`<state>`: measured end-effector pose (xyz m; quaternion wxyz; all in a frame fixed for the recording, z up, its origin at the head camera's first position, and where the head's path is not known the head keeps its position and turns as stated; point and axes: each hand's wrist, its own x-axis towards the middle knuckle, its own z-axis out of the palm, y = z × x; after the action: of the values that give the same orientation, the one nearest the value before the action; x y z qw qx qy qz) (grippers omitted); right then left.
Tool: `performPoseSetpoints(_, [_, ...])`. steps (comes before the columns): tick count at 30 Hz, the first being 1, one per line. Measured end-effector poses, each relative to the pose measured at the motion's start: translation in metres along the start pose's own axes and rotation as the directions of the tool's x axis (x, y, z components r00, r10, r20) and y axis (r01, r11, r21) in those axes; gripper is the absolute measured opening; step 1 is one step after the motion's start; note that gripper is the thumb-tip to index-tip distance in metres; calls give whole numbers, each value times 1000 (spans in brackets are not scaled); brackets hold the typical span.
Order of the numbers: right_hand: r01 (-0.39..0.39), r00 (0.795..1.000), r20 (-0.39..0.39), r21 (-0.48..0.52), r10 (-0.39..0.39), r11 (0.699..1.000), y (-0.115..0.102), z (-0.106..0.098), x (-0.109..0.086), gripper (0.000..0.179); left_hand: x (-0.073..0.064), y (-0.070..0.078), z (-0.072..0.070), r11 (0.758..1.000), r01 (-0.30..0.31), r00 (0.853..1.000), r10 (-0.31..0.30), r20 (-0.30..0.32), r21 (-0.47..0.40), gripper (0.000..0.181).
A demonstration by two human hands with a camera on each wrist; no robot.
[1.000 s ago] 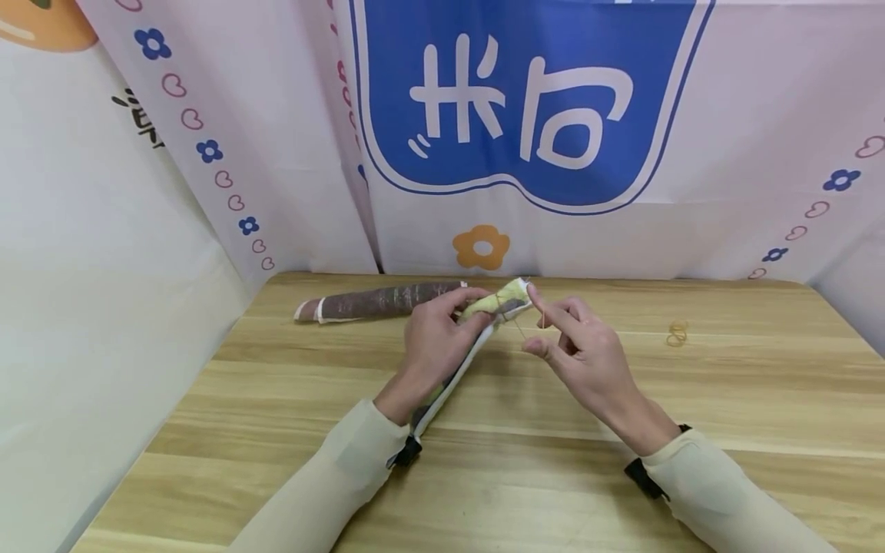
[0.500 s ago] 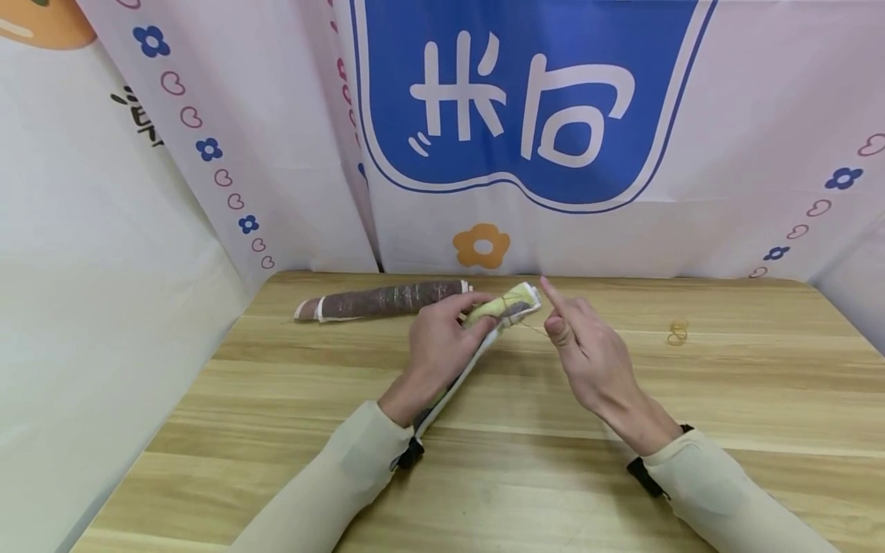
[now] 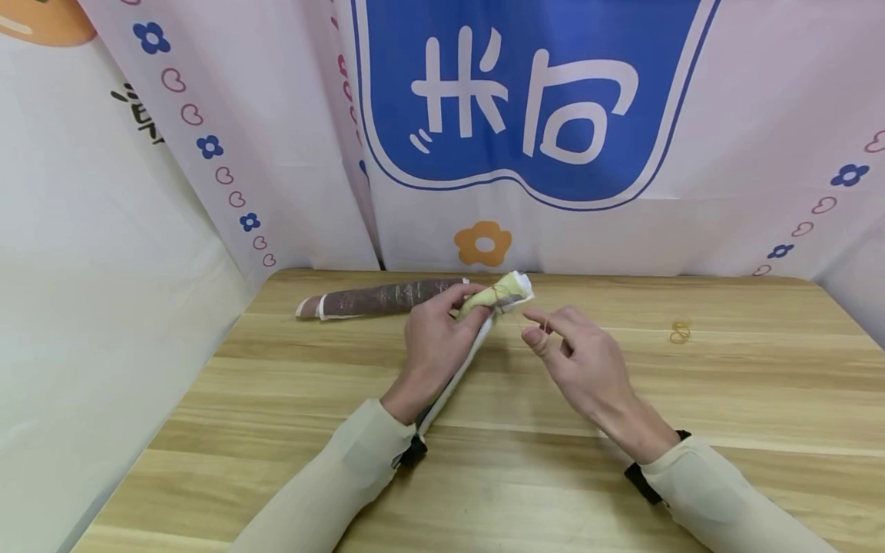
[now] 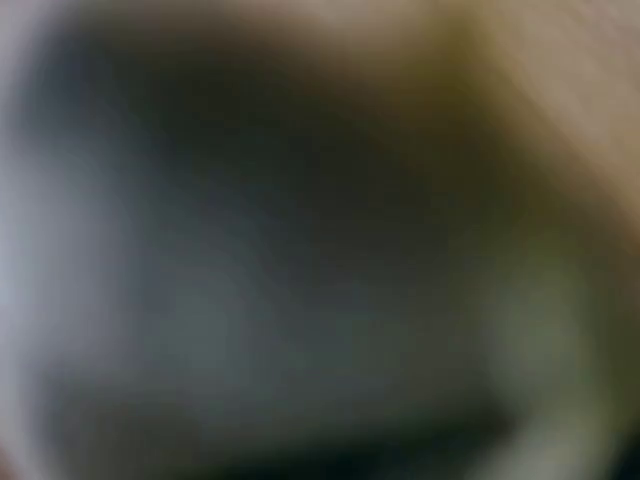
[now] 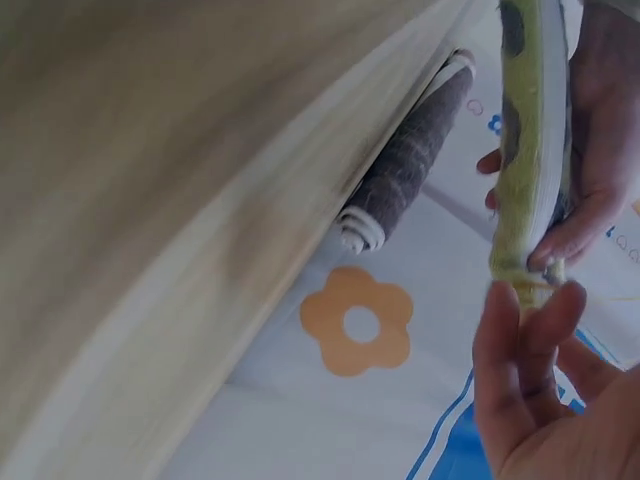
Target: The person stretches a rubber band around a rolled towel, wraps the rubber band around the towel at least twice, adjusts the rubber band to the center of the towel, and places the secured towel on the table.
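Note:
My left hand [image 3: 442, 334] grips a rolled yellow and grey cloth [image 3: 510, 288] near its far end, the fingers over the top and the thumb on the near side. The roll slants back under my left forearm. A thin rubber band [image 3: 498, 295] circles the roll close to that end. To the right of it, my right hand [image 3: 584, 361] has its index finger and thumb bent close together, holding a faint stretched part of the band. In the right wrist view, the cloth roll [image 5: 520, 180] stands above my right fingers [image 5: 497, 370]. The left wrist view is too blurred to read.
A second roll, brown with white edges [image 3: 380, 299], lies at the back left of the wooden table [image 3: 553, 491], partly behind my left hand. Loose rubber bands [image 3: 681, 332] lie on the right. A printed curtain [image 3: 691, 238] hangs along the table's back edge.
My right hand first pulled out to the right with index finger extended, then came back towards the roll, its fingers bending. The roll's end shifted right, then back left. My left hand keeps its grip.

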<state>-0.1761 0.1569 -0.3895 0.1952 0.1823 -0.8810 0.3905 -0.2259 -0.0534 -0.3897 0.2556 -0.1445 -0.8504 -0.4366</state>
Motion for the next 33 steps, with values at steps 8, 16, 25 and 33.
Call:
performPoseSetpoints(8, [-243, 968, 145, 325, 206, 914, 3, -3, 1, 44, -3, 7, 2, 973, 47, 998, -38, 42, -225, 20])
performPoseSetpoints(16, [-360, 933, 182, 501, 311, 787, 8, -7, 9, 43, -5, 12, 2, 940, 1, 997, 24, 69, -341, 20])
performPoseSetpoints(25, [-367, 930, 211, 597, 302, 713, 11, -5, 12, 37, -8, 13, 2, 920, -71, 990, 113, 85, -386, 19])
performPoseSetpoints(33, [-318, 948, 206, 619, 243, 718, 18, -9, 13, 43, -6, 10, 4, 912, -127, 980, 177, 94, -390, 19])
